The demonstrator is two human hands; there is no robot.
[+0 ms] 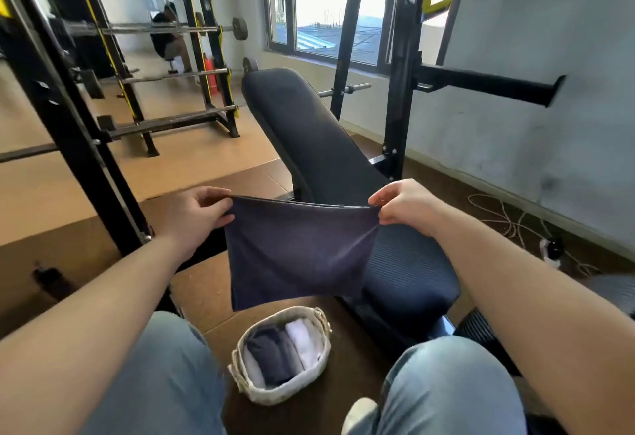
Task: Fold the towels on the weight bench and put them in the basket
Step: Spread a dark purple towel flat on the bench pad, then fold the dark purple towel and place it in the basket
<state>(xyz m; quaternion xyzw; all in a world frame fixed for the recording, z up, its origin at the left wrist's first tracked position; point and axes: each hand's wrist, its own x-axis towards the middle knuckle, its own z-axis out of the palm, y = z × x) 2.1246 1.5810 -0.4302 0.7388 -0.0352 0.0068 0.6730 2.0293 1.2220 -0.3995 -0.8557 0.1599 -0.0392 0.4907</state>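
Observation:
A dark navy towel (295, 252) hangs in the air, stretched flat between my hands above the floor and the bench's near end. My left hand (196, 214) pinches its upper left corner and my right hand (405, 204) pinches its upper right corner. The black padded weight bench (319, 139) runs away from me, its ribbed seat (409, 269) partly hidden behind the towel. On the floor between my knees stands a pale woven basket (254, 390) holding folded navy and white towels (285, 348).
A black rack upright (68, 118) stands to the left and the bench's black frame (398, 91) to the right. A white cord (508, 218) lies on the floor by the wall. Another person sits far back by the barbell rack (202, 39).

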